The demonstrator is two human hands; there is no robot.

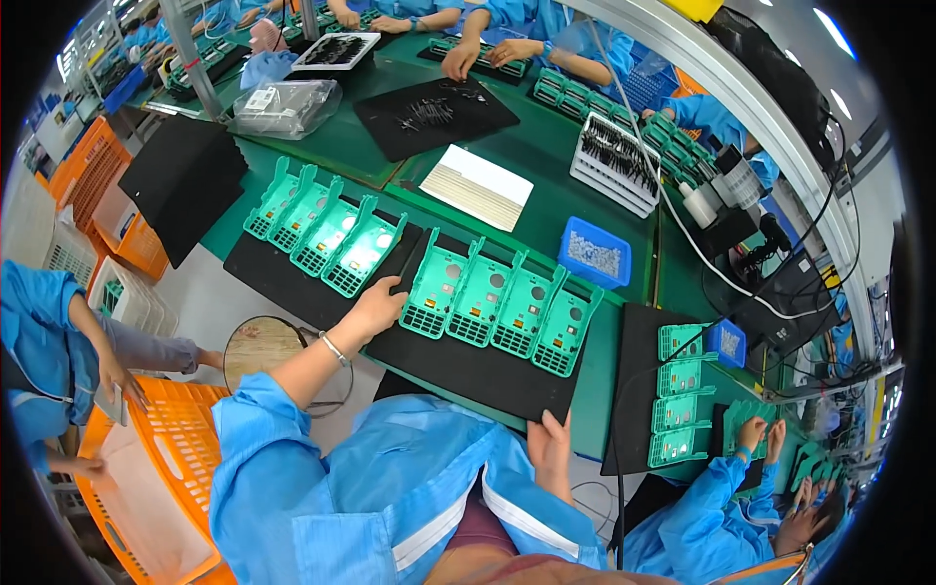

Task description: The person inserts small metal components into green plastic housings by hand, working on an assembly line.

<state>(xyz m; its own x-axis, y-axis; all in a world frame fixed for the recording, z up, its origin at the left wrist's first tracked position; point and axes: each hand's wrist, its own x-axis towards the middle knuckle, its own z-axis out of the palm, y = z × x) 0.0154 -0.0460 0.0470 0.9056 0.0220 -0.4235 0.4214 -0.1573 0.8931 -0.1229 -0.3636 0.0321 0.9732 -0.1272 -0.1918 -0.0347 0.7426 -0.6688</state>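
Clear plastic bag (285,107), white label, far-left bench.

Blue bin (596,253): small, holding tiny pale parts, on the green bench (546,156) just beyond the right-hand row of housings.
White card (478,186): striped, flat, left of the bin.
White tray (614,161): rows of dark pins (kind unclear), near the bench's far right.
Black mat (434,117): scattered small dark pieces, far side.
Clear bag (285,105): crumpled, far left of the bench.
Orange crate (171,458): on the floor, lower left.
Round wooden stool (261,346): beside the crate.
Green housings (680,390): stacked in a column at right, in front of a co-worker.
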